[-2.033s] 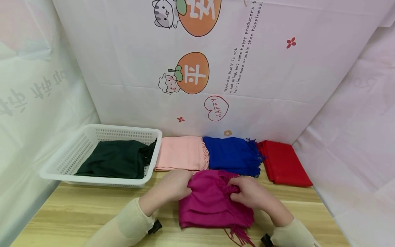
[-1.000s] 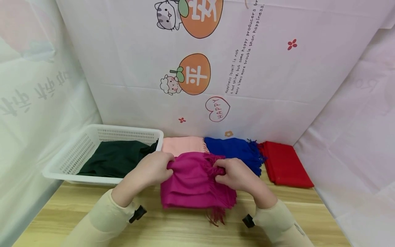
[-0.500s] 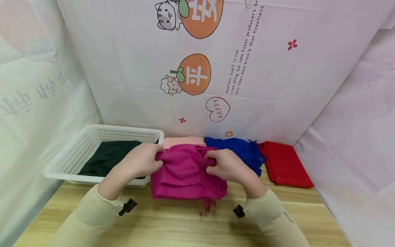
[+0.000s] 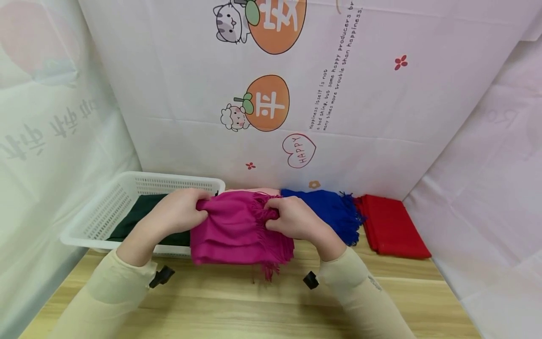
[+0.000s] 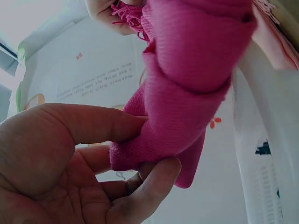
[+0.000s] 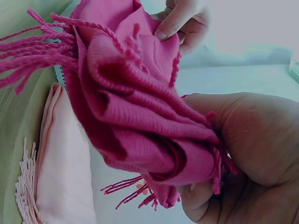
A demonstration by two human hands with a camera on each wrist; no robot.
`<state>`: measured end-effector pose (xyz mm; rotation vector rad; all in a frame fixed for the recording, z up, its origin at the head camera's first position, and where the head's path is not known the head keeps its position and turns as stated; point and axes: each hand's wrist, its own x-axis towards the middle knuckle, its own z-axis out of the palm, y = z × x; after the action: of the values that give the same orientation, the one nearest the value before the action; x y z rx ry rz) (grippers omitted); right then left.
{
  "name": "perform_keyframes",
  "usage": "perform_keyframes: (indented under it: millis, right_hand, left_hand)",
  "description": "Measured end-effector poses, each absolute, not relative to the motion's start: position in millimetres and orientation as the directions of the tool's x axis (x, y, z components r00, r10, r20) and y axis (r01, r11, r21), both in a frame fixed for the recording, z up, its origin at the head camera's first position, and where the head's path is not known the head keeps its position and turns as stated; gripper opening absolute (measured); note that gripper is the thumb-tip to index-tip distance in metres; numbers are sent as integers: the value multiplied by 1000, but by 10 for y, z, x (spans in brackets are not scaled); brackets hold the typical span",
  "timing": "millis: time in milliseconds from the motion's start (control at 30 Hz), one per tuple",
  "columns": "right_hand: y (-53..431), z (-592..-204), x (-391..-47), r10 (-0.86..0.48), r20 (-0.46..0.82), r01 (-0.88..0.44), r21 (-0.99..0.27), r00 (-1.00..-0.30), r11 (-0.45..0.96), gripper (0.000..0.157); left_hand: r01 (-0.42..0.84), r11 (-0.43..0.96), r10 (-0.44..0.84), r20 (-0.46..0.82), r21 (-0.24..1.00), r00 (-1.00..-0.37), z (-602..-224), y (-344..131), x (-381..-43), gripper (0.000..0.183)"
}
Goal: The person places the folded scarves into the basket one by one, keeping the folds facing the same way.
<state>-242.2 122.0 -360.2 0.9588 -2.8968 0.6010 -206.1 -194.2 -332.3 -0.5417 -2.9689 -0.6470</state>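
A folded magenta scarf [image 4: 230,230] with fringe hangs between both hands, held up above the table. My left hand [image 4: 179,212] pinches its left edge; in the left wrist view thumb and fingers [image 5: 154,186] close on the fold. At the fringed end my right hand [image 4: 292,216] grips the layers, as the scarf [image 6: 135,112] shows in the right wrist view. The scarf overlaps the right side of a white basket [image 4: 80,230] in the head view. Inside that basket lies a dark green scarf [image 4: 141,214], partly hidden by my left hand.
Behind the magenta scarf is a pink folded scarf [image 6: 65,172], mostly covered in the head view. To its right lie a blue fringed scarf [image 4: 326,212] and a red one [image 4: 394,226]. A printed white cloth [image 4: 360,103] stands behind the wooden table [image 4: 237,310].
Both hands have lifted the magenta scarf off the table and carried it left and away from the body, toward the basket. The other scarves have stayed put.
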Motion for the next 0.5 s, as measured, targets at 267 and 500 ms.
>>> perform_keyframes:
  millis: [267, 500]
  right_hand:
    - [1048, -3590, -2486, -584, 150, -596, -345, -798, 725, 14]
    - [910, -3608, -2561, -595, 188, -621, -323, -781, 714, 12]
  left_hand:
    - [322, 852, 303, 113, 414, -946, -3315, -2093, -2090, 30]
    - [312, 861, 292, 113, 402, -950, -3341, -2229, -2156, 31]
